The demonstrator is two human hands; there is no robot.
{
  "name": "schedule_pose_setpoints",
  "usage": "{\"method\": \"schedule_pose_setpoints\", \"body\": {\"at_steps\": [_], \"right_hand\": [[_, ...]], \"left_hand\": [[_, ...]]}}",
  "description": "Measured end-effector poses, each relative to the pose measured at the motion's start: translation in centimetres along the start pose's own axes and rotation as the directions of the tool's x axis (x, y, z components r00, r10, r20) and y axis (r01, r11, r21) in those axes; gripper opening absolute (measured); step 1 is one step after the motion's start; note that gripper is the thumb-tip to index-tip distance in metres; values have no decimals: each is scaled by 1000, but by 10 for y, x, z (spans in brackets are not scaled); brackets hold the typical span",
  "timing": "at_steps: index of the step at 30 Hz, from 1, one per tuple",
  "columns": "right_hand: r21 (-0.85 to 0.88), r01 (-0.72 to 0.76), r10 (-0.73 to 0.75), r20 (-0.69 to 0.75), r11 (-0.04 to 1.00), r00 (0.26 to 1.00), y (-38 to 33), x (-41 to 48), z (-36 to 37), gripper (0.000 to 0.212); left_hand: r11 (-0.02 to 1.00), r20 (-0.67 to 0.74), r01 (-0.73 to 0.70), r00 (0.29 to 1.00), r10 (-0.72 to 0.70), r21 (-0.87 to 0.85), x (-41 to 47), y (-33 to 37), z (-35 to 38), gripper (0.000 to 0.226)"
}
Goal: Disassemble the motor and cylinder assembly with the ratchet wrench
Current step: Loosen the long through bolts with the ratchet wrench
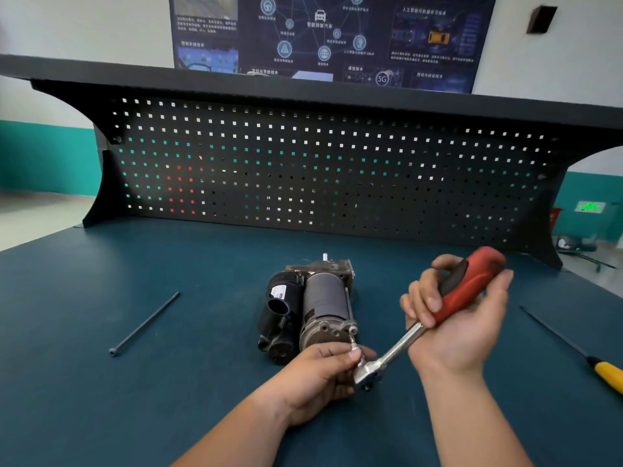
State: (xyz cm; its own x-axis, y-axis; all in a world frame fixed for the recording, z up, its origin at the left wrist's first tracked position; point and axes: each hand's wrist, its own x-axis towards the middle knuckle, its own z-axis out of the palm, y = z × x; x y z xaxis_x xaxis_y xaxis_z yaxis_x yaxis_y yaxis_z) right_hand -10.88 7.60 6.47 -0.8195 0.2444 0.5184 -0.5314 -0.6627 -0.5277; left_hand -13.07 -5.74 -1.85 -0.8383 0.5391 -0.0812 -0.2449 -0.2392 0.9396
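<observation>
Worktop: from the head camera we see a dark teal mat with every item below lying on it.
Motor and cylinder assembly: it lies on its side at the middle of the worktop. The grey cylinder is on the right, the black part is on the left, and one metal end faces us.
Ratchet wrench: it is held above the worktop, just to the right of the assembly. Its head is low at the assembly's near right corner and its red handle slants up and away to the right.
Left hand: its fingers pinch the wrench at the head, right by the assembly's near end. We cannot tell whether the tip is seated in a bolt.
Right hand: it is palm up, with its fingers wrapped round the red handle.
Long bolt: it lies loose, well to the left of the assembly.
Screwdriver: it has a yellow handle and lies at the far right edge, apart from both hands.
Pegboard: a black panel that stands upright along the worktop's back edge.
Poster: a dark sheet on the wall above the pegboard.
</observation>
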Motion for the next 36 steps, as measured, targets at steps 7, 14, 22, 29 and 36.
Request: {"method": "schedule_pose_setpoints", "body": {"at_steps": [7, 14, 22, 29, 36], "right_hand": [[-12, -49, 48, -25, 999, 999, -5, 3, 1, 54], [-112, -11, 10, -16, 994, 1000, -30, 15, -21, 51], [-906, 173, -83, 153, 386, 985, -7, 24, -57, 21], [-998, -49, 28, -50, -38, 998, 2, 38, -83, 23], [-961, -133, 190, -181, -241, 965, 23, 36, -109, 34]], "left_hand": [[999, 61, -11, 998, 8, 45, 1, -1, 1, 20], [992, 96, -25, 995, 13, 122, 0, -1, -2, 22], [960, 104, -54, 994, 26, 276, 1, -5, -1, 23], [961, 105, -65, 994, 38, 267, 4, -7, -5, 24], [955, 111, -78, 993, 48, 286, 5, -9, -8, 26]]}}
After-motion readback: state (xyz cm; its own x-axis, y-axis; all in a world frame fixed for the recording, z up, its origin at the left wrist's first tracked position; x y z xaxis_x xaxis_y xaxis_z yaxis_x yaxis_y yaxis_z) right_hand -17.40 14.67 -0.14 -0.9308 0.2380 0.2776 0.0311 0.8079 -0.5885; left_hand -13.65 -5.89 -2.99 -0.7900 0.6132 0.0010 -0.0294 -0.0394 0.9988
